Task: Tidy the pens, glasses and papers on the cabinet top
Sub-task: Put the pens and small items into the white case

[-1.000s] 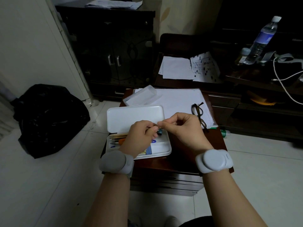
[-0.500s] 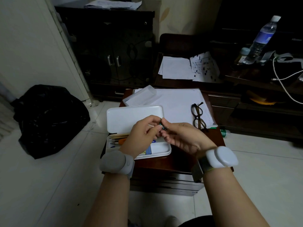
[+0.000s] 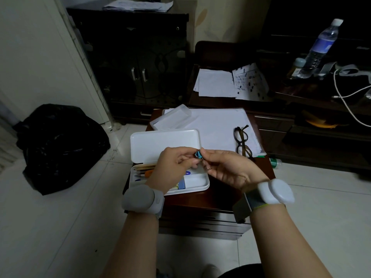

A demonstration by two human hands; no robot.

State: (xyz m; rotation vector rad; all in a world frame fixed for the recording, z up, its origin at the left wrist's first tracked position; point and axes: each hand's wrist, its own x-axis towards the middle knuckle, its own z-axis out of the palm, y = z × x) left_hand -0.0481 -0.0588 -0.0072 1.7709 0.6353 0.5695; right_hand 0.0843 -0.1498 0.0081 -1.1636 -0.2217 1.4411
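1. Landmark is the open white pencil case (image 3: 197, 182) at the near-left edge of the cabinet top (image 3: 224, 197). Both hands hover directly over its tray.
2. Left hand (image 3: 172, 169): fingers curled, pinching a small teal object (image 3: 198, 154) from the left. Right hand (image 3: 228, 169): fingers curled, pinching the same object from the right. I can't tell what it is; it could be a clip or a pen cap, too small to say.
3. Risk: it's a tiny part held by fingertips only. If either pinch slips, I judge it drops into the tray at best, or bounces off the near cabinet edge onto the floor tiles.
4. Risk: the left wrist sits low over the tray; a dip could nudge the case, which already sits right at the near edge.
5. Pencils (image 3: 145, 167) and other stationery lie in the tray, under and left of the left hand.
6. Case lid (image 3: 164, 144) stands open just behind the hands.
7. Glasses (image 3: 242, 141) lie right of the case, behind the right hand, folded, on the paper stack (image 3: 216, 125). Not touched.
8. A translucent box (image 3: 170, 119) sits behind the lid, on the papers' left corner.
9. More loose papers (image 3: 215, 83) are well behind, on a separate surface.
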